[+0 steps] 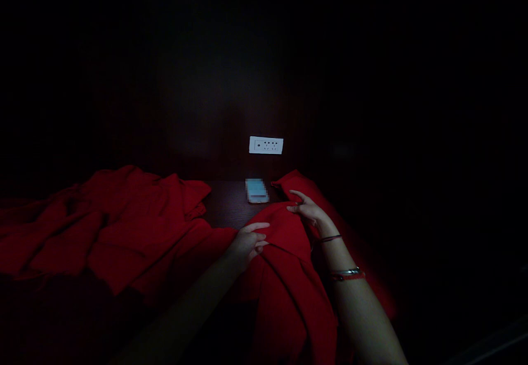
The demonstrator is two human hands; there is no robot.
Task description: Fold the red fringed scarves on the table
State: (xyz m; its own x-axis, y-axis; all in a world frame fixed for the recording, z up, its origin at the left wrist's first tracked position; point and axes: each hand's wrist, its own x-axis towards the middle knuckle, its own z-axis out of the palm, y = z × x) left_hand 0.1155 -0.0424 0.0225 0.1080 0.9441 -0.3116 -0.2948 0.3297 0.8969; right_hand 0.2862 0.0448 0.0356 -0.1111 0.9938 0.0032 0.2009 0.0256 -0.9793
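A large piece of red cloth [284,260] lies folded and draped in front of me. My left hand [249,241] is on its near fold, the index finger stretched out over the fabric and the other fingers curled in on it. Farther right, my right hand [307,209] rests at the cloth's upper edge. Its thumb touches the fabric, and a gap shows between thumb and forefinger; the remaining fingers are hard to make out. Bracelets circle the right wrist and forearm. Just beyond the hands, a phone [256,191] with a lit, blurred-out screen lies flat.
More red cloth [136,227] is heaped in loose folds at the left. The phone lies on a dark wooden surface [225,205]. A white socket panel [266,145] is set in the dark wall behind. Deep shadow hides the surroundings.
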